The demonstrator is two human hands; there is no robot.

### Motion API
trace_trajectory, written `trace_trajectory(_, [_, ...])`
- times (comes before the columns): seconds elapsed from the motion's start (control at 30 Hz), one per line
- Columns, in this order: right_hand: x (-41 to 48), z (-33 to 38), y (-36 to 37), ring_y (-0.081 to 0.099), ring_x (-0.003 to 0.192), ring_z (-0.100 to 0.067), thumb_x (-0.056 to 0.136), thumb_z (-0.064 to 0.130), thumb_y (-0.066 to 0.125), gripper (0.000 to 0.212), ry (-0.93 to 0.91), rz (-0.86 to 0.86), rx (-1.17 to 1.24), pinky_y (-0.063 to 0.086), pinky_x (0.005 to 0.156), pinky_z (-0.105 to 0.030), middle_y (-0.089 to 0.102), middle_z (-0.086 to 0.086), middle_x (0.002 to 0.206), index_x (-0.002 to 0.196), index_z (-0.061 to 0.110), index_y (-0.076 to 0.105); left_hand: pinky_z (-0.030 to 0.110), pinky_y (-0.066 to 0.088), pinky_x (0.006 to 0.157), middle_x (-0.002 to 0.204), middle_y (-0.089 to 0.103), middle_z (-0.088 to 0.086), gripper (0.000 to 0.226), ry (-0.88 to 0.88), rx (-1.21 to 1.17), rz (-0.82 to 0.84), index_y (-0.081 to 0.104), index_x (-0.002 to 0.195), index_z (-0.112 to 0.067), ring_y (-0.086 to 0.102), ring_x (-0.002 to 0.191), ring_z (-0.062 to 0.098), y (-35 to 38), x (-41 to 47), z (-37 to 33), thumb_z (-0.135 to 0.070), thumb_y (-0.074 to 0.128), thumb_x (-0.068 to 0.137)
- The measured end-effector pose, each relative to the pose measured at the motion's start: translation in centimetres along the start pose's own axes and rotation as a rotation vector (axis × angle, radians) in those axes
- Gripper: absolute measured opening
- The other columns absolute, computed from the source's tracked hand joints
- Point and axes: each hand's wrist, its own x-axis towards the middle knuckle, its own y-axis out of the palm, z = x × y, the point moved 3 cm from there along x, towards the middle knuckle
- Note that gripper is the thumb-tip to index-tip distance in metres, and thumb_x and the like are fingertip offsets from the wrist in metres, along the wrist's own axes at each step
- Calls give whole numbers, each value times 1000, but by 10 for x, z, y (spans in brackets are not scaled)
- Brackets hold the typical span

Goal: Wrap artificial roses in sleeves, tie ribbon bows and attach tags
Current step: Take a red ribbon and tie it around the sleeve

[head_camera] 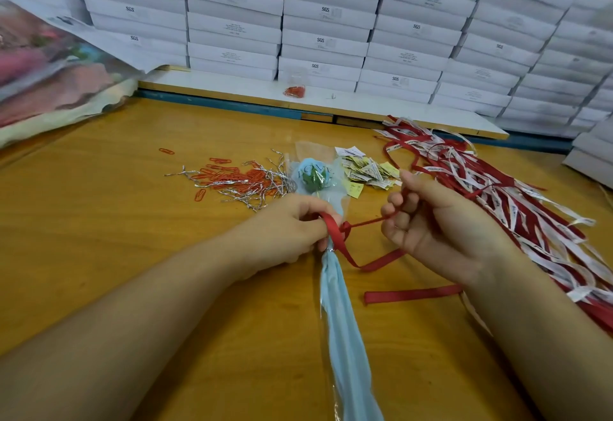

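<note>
A pale blue artificial rose point(314, 174) in a clear and blue sleeve point(341, 314) lies lengthwise on the wooden table point(132, 221), its head pointing away from me. A red ribbon point(381, 261) is knotted around the sleeve's neck. My left hand point(288, 228) pinches the sleeve and a ribbon loop at the knot. To the right of the knot, my right hand point(438, 224) grips the other ribbon strand and holds it taut. The ribbon's loose tail trails across the table under my right wrist.
Red paper clips and silver twist ties point(238, 181) lie left of the rose head. Small paper tags point(368, 168) sit to its right. A heap of red and white ribbons point(517, 201) fills the right side. Stacked white boxes point(331, 22) wall the back; flower packaging point(49, 65) lies far left.
</note>
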Motion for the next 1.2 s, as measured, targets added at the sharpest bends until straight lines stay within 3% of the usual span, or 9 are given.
trace_trajectory(0.13, [0,-2,2,53,51,-11,72,28,66,29,-17,27,-133,47,46,-20,50,-2,57,53,16,47,11,34,40,58,54,-9,11,69,60,-18,71,79,-22,43,43,-2,-1,0,-1,-33,69,83])
trace_trajectory(0.27, [-2,-1,2,46,47,-10,80,28,62,31,-33,37,-187,41,43,-19,47,-1,55,58,16,43,21,50,72,81,68,1,9,87,140,-16,70,75,-27,60,72,8,-1,0,1,-35,72,80])
trace_trajectory(0.43, [-6,1,7,33,44,-9,80,28,58,31,-70,100,-189,30,41,-19,39,0,54,61,16,37,6,31,44,46,50,-20,25,61,259,-24,68,79,-17,43,43,-3,0,1,0,-35,57,92])
trace_trajectory(0.63, [-10,7,8,29,41,-7,82,28,55,30,-197,155,-126,27,39,-18,35,-3,56,61,15,39,13,36,57,60,48,-15,23,94,302,-2,62,68,-28,44,57,0,2,1,-1,-44,64,84])
trace_trajectory(0.73, [-9,6,5,24,44,-12,82,25,59,27,-240,139,-334,21,43,-23,24,-10,61,64,11,44,8,33,50,53,47,-19,23,79,294,-23,63,69,-28,43,51,-2,0,0,0,-38,61,89])
trace_trajectory(0.8, [-9,3,5,31,50,-15,83,16,66,15,-256,109,-704,28,46,-24,34,-7,62,77,11,53,7,29,44,45,45,-21,23,79,278,-26,63,71,-26,42,45,-3,0,1,0,-34,57,92])
trace_trajectory(0.83, [-8,0,6,36,52,-13,83,14,68,9,-257,109,-901,33,48,-23,40,-4,63,86,17,60,7,28,42,42,44,-21,23,80,265,-25,64,73,-24,41,43,-3,1,1,0,-33,56,93])
trace_trajectory(0.9, [-6,-8,8,38,50,-5,84,16,70,20,-264,151,-1158,34,50,-17,45,2,63,96,31,70,8,27,41,41,41,-19,24,86,245,-26,66,79,-17,38,40,-2,1,1,-1,-31,55,94])
trace_trajectory(1.2, [-2,-20,20,46,48,3,84,13,69,6,-304,175,-1245,34,48,-8,59,13,62,80,16,74,9,27,41,42,43,-19,24,82,241,-9,65,79,-16,37,39,-1,2,0,0,-31,54,94])
